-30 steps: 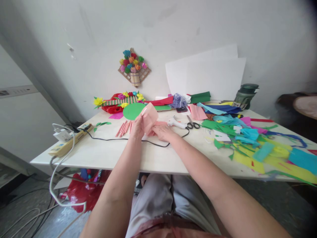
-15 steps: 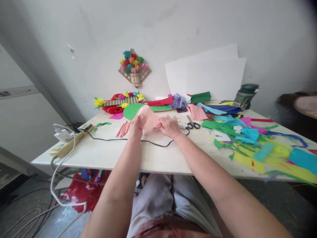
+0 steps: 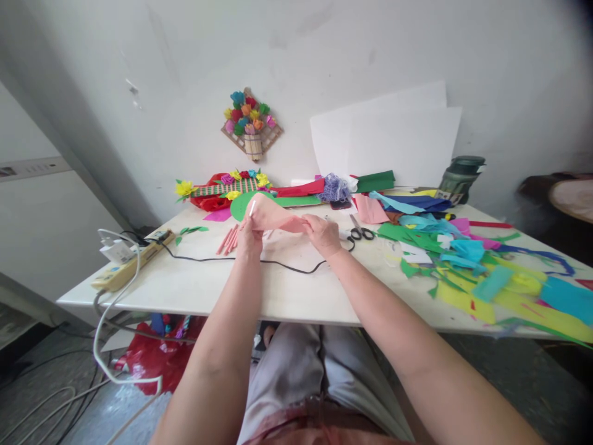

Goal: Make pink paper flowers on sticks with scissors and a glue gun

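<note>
A sheet of pink crepe paper (image 3: 273, 214) is stretched between my two hands above the table. My left hand (image 3: 250, 237) is closed on its left end, and a thin white stick (image 3: 252, 207) shows at the fingertips there. On the right, my right hand (image 3: 321, 235) pinches the paper's other end. Several rolled pink paper sticks (image 3: 227, 241) lie beside my left hand. Behind the paper rests a green oval piece (image 3: 239, 205). Black-handled scissors (image 3: 361, 232) lie to the right of my right hand.
A black cord (image 3: 291, 269) crosses the table from a power strip (image 3: 132, 262) at the left. Colourful paper scraps (image 3: 467, 259) spread over the right side. A dark green bottle (image 3: 461, 179) stands at the back right, and a flower-decorated strip (image 3: 227, 188) at the back left.
Both hands have shifted slightly, the left one outward to the left. The pink paper is drawn wider and flatter between them and now shows more edge-on.
</note>
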Demonstrator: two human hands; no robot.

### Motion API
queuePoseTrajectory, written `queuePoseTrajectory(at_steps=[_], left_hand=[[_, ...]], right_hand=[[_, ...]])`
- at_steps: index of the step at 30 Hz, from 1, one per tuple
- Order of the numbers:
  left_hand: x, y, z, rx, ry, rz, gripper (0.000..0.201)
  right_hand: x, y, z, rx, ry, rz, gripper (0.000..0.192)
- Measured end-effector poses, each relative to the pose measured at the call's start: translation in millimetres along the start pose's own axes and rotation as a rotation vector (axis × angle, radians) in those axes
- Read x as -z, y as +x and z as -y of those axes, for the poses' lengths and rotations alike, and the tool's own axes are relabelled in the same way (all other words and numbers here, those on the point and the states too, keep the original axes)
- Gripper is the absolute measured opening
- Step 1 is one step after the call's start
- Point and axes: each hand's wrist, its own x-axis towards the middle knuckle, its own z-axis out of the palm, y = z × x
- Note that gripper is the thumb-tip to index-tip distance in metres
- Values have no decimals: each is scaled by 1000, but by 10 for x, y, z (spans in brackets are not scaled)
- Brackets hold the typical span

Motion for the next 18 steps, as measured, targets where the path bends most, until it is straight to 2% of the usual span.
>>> queuePoseTrajectory(at_steps=[6, 9, 12, 14, 18], left_hand=[[45, 66, -18, -41, -19, -60, 10], [54, 80, -20, -60, -28, -59, 6], [62, 91, -26, -53, -66, -49, 5], [68, 99, -33, -44, -82, -9, 5], [66, 105, -43, -74, -88, 124, 8]], right_hand=[[37, 23, -71, -159, -4, -117, 33], [52, 18, -88, -175, -52, -223, 29], [65, 4, -57, -54, -131, -275, 26], [71, -12, 7, 92, -171, -246, 23], [42, -57, 208, 426, -139, -55, 20]])
